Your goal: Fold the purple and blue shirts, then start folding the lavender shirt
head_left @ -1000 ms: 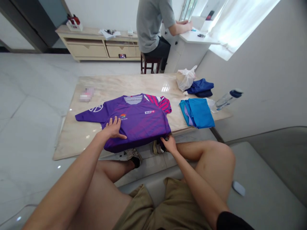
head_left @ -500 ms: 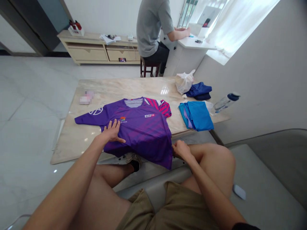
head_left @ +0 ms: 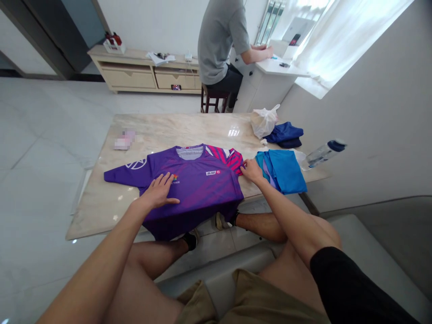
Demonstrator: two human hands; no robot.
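A purple sports shirt [head_left: 195, 184] lies front side up on the marble-look table [head_left: 101, 207], its hem drooping over the near edge. One sleeve stretches out to the left; the pink-striped right sleeve [head_left: 232, 161] is bent short. Flat on the chest, beside a small colourful logo, my left hand [head_left: 158, 191] rests with its fingers spread. My right hand [head_left: 252, 171] is closed at the edge of the striped sleeve, fingertips pinching the cloth. Just right of that hand sits a folded blue garment [head_left: 286, 171] with a lilac piece showing in it.
A clear bottle with a dark lid [head_left: 324, 154] stands right of the folded clothes. Behind them are a white plastic bag [head_left: 264, 121] and dark blue clothing [head_left: 285, 133]. Pinkish papers [head_left: 124, 140] lie at the left. Beyond the table, a person [head_left: 221, 49] sits on a stool.
My right hand has moved up from the shirt's lower right side to the striped sleeve. The lower right hem has dropped down below the table edge. My left hand stays on the chest.
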